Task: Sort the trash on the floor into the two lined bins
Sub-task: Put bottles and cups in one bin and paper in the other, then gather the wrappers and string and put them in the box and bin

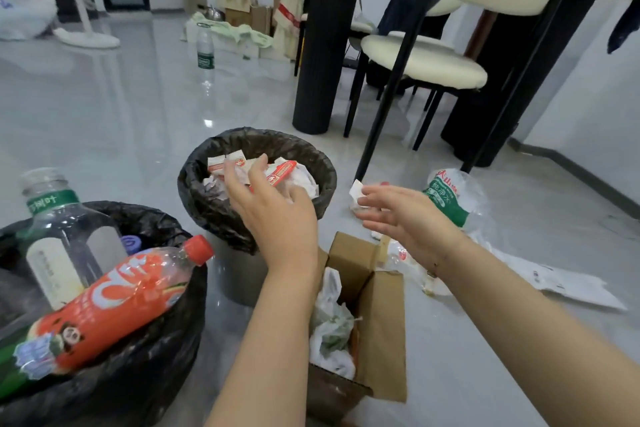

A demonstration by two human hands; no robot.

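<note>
Two bins with black liners stand on the grey floor. The far bin (313, 158) holds paper scraps and a red-and-white wrapper (282, 173). The near left bin (152, 367) holds an orange bottle (114, 298) and a clear bottle (65, 236). My left hand (273, 208) hovers over the far bin's near rim with fingers spread, holding nothing. My right hand (405, 215) reaches out to the right with relaxed fingers, its fingertips beside a small white paper scrap (356, 191) on the floor.
An open cardboard box (381, 329) with a white plastic bag (330, 326) sits under my forearms. A crushed green-label bottle (448, 199), clear plastic and white paper (561, 282) lie right. Chairs (422, 55) and a black table leg (323, 38) stand behind; another bottle (205, 50) stands far back.
</note>
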